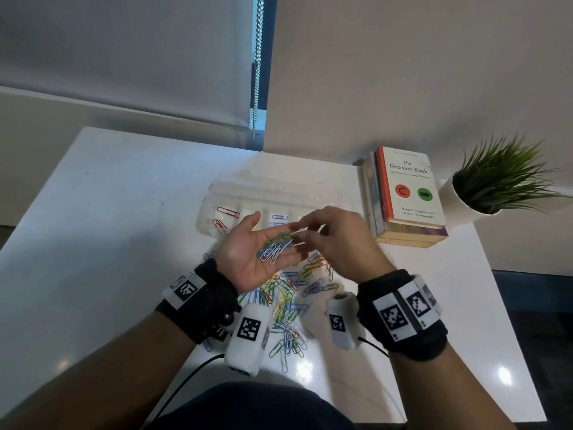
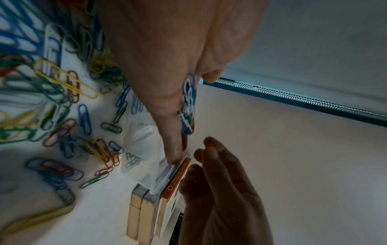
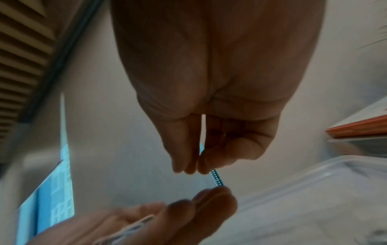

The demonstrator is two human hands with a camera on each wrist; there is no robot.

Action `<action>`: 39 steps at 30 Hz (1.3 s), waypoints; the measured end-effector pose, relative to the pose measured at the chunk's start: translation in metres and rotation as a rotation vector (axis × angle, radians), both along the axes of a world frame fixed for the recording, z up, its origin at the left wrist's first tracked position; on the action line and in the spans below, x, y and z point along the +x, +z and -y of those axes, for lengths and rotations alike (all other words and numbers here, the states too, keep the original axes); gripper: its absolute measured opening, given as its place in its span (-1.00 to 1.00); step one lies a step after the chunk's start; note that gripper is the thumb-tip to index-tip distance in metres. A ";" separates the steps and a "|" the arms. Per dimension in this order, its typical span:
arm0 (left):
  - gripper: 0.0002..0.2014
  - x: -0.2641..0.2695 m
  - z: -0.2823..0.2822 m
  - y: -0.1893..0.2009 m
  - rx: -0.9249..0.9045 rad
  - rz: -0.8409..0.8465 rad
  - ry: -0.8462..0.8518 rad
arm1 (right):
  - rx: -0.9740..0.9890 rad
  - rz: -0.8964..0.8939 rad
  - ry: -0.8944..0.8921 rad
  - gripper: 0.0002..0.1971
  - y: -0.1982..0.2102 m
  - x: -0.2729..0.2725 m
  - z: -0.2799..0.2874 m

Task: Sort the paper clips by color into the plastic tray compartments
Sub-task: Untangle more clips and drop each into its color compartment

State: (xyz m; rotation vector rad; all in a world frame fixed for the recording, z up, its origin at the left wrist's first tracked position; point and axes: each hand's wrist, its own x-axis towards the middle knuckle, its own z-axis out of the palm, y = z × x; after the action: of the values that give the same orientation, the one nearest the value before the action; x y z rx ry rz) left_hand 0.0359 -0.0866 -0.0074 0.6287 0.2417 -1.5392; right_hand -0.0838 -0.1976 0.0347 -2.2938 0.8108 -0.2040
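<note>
My left hand [image 1: 248, 252] lies palm up and flat above the table, carrying a small bunch of blue, white and green paper clips [image 1: 274, 248] [image 2: 188, 102]. My right hand [image 1: 297, 228] hovers over the far end of that bunch with thumb and fingertips [image 3: 188, 167] pinched together. A pale sliver shows there, too blurred to tell if it is a clip. The clear plastic tray [image 1: 263, 193] stands behind the hands, with red clips [image 1: 228, 212] in its left compartment and a blue clip [image 1: 279, 217] further right. A loose mixed pile of clips [image 1: 288, 293] [image 2: 62, 99] lies under both wrists.
A stack of books [image 1: 406, 193] stands just right of the tray, with a potted plant [image 1: 496, 184] beyond it. The white table [image 1: 108, 212] ends at the wall behind. A blind chain [image 1: 257, 72] hangs at the back.
</note>
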 end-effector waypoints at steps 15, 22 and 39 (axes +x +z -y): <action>-0.25 0.001 -0.006 0.003 0.021 0.103 -0.131 | -0.053 -0.192 0.162 -0.94 0.001 0.003 -0.008; -0.25 0.006 -0.007 -0.001 0.029 0.092 -0.079 | 0.095 -0.038 -0.087 -0.88 -0.003 -0.011 0.019; -0.23 -0.005 0.001 0.005 0.034 0.164 -0.141 | -0.064 -0.190 0.260 -0.82 -0.006 0.019 -0.012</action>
State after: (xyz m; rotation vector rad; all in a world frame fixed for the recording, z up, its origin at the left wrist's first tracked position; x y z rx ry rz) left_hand 0.0310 -0.0873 -0.0019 0.8086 0.1010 -1.6108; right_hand -0.0649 -0.1859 0.0290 -2.4783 0.5955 0.1081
